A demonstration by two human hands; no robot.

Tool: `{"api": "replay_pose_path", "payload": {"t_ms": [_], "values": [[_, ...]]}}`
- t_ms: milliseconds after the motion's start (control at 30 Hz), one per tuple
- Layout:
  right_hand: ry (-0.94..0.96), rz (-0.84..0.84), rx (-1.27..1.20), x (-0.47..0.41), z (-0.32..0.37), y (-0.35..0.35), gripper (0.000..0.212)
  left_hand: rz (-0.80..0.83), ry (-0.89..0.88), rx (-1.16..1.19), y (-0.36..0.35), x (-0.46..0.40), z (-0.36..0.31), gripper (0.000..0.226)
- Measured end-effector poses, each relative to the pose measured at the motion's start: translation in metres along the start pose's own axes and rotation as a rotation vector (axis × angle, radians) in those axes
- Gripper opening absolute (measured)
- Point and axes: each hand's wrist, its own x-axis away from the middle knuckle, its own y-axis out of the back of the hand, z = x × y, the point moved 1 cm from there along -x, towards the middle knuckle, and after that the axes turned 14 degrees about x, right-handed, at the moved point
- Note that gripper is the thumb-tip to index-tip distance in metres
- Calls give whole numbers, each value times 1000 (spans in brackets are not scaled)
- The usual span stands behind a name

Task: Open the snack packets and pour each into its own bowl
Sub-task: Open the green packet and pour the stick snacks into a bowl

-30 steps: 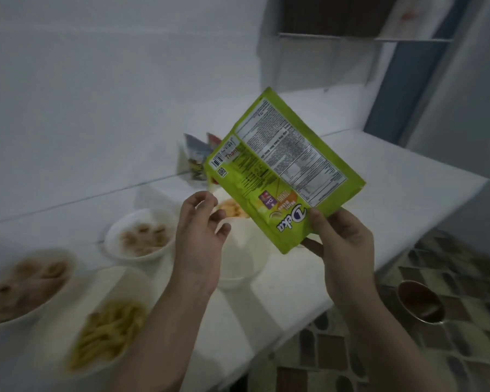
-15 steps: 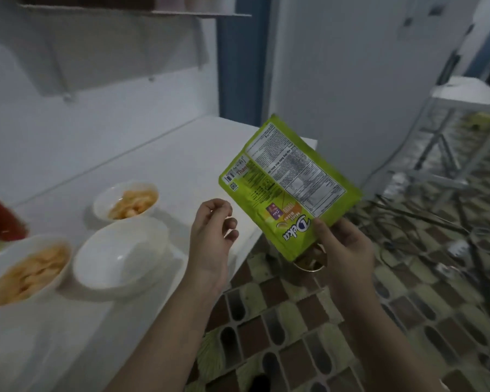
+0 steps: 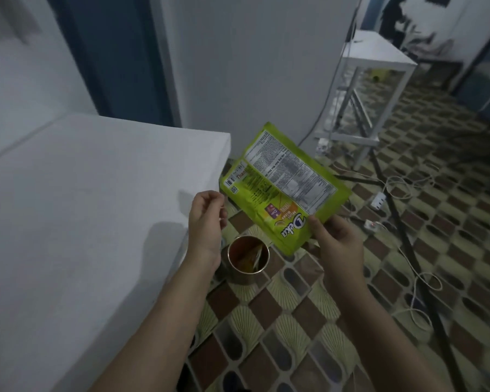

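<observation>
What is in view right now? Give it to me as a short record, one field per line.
setting: white counter edge, patterned tile floor
right hand: pinches the lower corner of the green snack packet
packet state: held in the air, back side up, print upside down
left hand: loosely curled beside the packet, whether it holds anything is unclear
below: metal can on the floor with wrappers inside
bowls: none in view
other: white cables, small white table

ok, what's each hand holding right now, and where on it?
Right hand grips the green snack packet at its lower corner, thumb over the printed side. Left hand is curled beside the packet; nothing can be made out in its grip.
</observation>
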Motion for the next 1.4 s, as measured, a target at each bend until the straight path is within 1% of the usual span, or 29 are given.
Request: {"api": "replay_pose_path", "payload": {"t_ms": [167,267,333,367,467,567,667,833,900,1033,1100,1200,1300,1333,1400], "values": [[-116,-31,113,-60,-43,3,12,-10,164,-99,-17,-68,49,15],[-193,-17,172,-94,-77,1,11,-45,216,-169,-22,-106,75,15],[-262,5,244,-119,-105,-3,16,-81,253,-190,-24,-128,93,13],[-288,22,281,-132,-118,-6,19,-103,274,-200,-24,-138,103,12],[-316,77,424,-170,-149,-14,19,-162,340,-268,-19,-167,135,11],[-362,165,572,-210,-184,-30,23,-211,399,-340,-15,-195,173,10],[-445,248,669,-243,-239,-49,19,-259,461,-402,-6,-223,218,5],[-529,365,842,-282,-345,-82,21,-303,552,-465,32,-259,307,10],[-535,401,856,-294,-392,-100,19,-324,562,-463,53,-275,344,11],[-550,403,895,-310,-476,-136,20,-349,574,-471,101,-303,419,11],[-540,407,907,-314,-516,-149,24,-340,583,-483,124,-313,452,12],[-552,416,844,-311,-566,-164,35,-301,595,-504,148,-322,489,12],[-598,359,712,-302,-584,-168,37,-248,598,-524,153,-322,496,10],[-584,334,668,-299,-577,-168,36,-237,588,-523,150,-320,491,10],[-529,276,594,-297,-540,-163,29,-212,555,-519,133,-312,470,10]]}}
